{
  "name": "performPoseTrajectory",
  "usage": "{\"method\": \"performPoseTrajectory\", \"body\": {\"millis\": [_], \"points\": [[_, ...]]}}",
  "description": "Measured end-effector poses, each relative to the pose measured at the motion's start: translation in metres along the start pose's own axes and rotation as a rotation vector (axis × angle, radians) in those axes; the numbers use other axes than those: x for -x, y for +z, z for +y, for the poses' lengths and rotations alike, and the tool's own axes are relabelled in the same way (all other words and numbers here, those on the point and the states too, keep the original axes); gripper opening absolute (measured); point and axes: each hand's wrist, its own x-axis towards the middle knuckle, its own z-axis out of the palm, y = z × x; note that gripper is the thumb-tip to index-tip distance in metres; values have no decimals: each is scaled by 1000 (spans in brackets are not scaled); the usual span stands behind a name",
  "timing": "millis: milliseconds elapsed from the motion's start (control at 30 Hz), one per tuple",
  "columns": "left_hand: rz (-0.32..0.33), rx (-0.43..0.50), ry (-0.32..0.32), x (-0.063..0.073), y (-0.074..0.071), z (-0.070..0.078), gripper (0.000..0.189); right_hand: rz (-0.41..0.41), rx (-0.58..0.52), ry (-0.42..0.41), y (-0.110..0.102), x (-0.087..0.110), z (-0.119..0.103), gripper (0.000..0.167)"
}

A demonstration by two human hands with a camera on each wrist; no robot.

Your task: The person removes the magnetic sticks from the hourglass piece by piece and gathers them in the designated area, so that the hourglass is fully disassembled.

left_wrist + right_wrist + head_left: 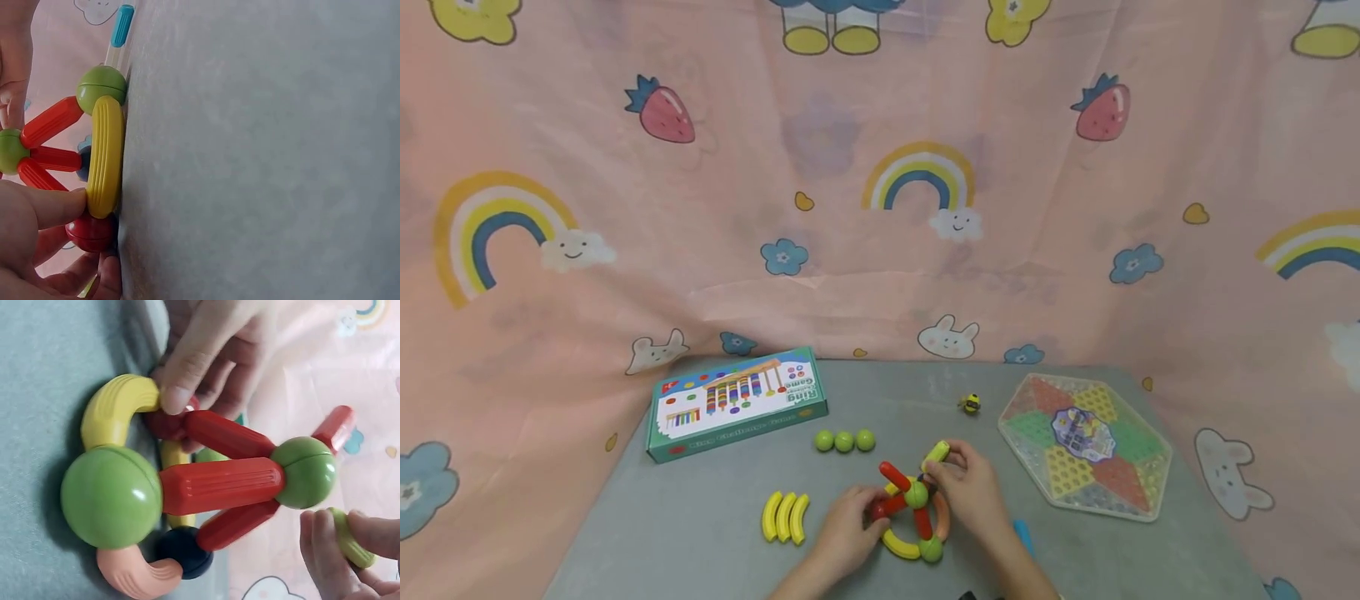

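A pyramid-like frame of magnetic sticks and balls stands on the table. Its base joins a yellow curved stick (106, 156), a pink curved stick (134, 572), a red ball (92, 234), a dark blue ball (185, 552) and a lower green ball (111, 497). Red sticks (222, 485) lean up to a top green ball (305, 472), and one more red stick (895, 476) juts from that ball. My left hand (848, 525) grips the red ball at the base corner. Between thumb and fingers, my right hand (972, 492) pinches a yellow-green stick (351, 540) beside the top ball.
Several yellow curved sticks (784, 517) lie left of my left hand. Green balls (844, 442) sit in a row behind, near a ring game box (737, 404). A hexagonal game board (1086, 446) lies right, a small bee toy (971, 404) at the back, a blue stick (1024, 537) by my right forearm.
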Motion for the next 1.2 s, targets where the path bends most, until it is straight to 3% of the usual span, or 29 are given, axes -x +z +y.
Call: {"method": "performPoseTrajectory", "body": {"millis": [133, 267, 367, 467, 567, 733, 967, 1200], "points": [[29, 73, -41, -2, 1, 1, 38, 77, 6, -18, -9, -2, 5, 48], [101, 149, -83, -6, 5, 4, 44, 118, 61, 4, -33, 2, 7, 49], [110, 93, -137, -8, 7, 8, 46, 111, 96, 16, -54, 9, 12, 47], [75, 10, -167, -8, 8, 13, 50, 102, 148, 39, -77, 17, 22, 49], [68, -18, -132, -7, 10, 16, 51, 97, 270, 81, -101, 23, 38, 51], [110, 9, -50, -5, 11, 14, 49, 39, 488, 103, -131, 27, 64, 54], [9, 18, -174, -5, 4, 13, 52, -48, 599, 135, -135, 28, 87, 60], [7, -18, -121, -8, 5, 16, 50, -64, 587, 137, -128, 26, 90, 58]]}}
